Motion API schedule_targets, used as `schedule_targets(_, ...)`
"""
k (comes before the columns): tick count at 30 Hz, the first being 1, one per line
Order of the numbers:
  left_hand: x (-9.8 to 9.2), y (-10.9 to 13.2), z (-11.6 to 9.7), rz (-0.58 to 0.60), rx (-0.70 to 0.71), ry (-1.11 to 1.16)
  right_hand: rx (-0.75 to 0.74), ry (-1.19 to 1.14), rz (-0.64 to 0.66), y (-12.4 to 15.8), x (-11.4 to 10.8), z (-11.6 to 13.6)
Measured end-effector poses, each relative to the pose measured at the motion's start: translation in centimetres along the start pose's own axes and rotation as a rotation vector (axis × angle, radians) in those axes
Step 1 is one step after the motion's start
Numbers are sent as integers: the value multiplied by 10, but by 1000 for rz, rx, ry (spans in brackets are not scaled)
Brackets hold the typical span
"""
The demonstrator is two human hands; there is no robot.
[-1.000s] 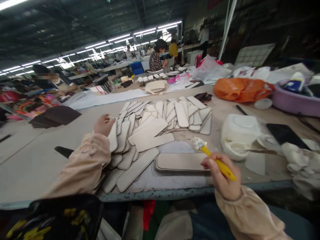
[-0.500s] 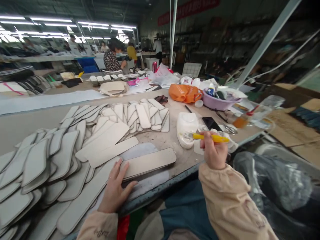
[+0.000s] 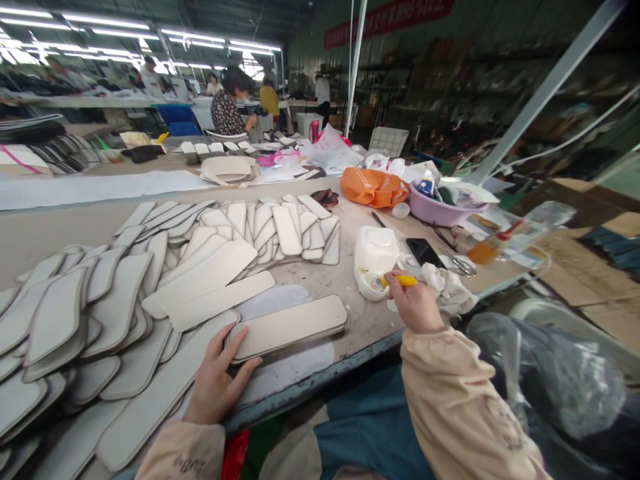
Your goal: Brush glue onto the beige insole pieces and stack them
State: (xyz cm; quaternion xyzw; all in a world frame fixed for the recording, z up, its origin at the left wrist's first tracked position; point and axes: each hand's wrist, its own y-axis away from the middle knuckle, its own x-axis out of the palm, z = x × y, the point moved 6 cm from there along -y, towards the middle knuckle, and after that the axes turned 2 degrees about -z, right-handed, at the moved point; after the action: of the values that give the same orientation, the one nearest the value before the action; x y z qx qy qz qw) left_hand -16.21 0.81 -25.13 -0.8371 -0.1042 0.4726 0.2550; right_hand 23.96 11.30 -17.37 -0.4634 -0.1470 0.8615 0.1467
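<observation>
My right hand (image 3: 417, 305) is closed around the yellow handle of a brush (image 3: 405, 281). The brush's tip is down in the open front of a white cut-away plastic jug (image 3: 376, 247), where whitish stuff clings to the rim. My left hand (image 3: 219, 373) rests at the left end of a small stack of long, pale, round-ended strips (image 3: 295, 321), its fingers spread, the thumb along the near side. Under and behind this stack lies a pale bluish sheet (image 3: 280, 301). Left of my left hand spreads a big heap of similar pale grey-edged pieces (image 3: 125, 300).
Right of the jug are a black phone (image 3: 424, 253), crumpled white paper (image 3: 447, 287), scissors (image 3: 463, 265) and a bottle of amber liquid (image 3: 487, 248). An orange bag (image 3: 373, 187) and a purple basin (image 3: 435, 207) stand behind. A co-worker (image 3: 233, 110) sits further back.
My right hand has moved slightly left and down, with the brush now deeper in the jug. My left hand has shifted a little left, around the strips' end.
</observation>
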Motion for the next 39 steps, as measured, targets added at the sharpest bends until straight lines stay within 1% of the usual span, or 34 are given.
schedule_targets(5,-4,0,-3,10,-5,52,40,14,113,-6,20,-5)
schedule_targets(8,-5,1,-3,31,-18,96,77,-18,114,-7,22,-8)
schedule_targets(10,-5,1,-3,41,-23,119,108,-49,82,-6,18,-10)
schedule_targets(13,-7,0,-4,15,-22,144,178,-130,-23,-3,3,-14)
schedule_targets(16,-9,-1,-5,-12,-24,154,328,-299,-150,1,-11,-24)
schedule_targets(19,-10,-3,-4,-14,-41,158,463,-475,-234,5,-14,-35)
schedule_targets(22,-8,-3,-2,0,-68,174,521,-596,-233,6,-7,-41)
schedule_targets(25,-6,-3,-1,46,-72,188,537,-592,-175,7,0,-41)
schedule_targets(27,-5,-2,-1,69,-64,197,535,-564,-164,8,0,-41)
schedule_targets(31,-5,-1,1,60,-80,209,563,-586,-267,9,-15,-43)
schedule_targets(34,-5,0,3,47,-115,220,563,-753,-341,11,-25,-38)
schedule_targets(36,-7,1,1,49,-130,237,532,-922,-359,12,-26,-27)
schedule_targets(37,-8,1,0,48,-135,251,513,-1010,-348,13,-23,-18)
schedule_targets(39,-10,0,-2,45,-136,303,478,-1159,-268,15,-11,5)
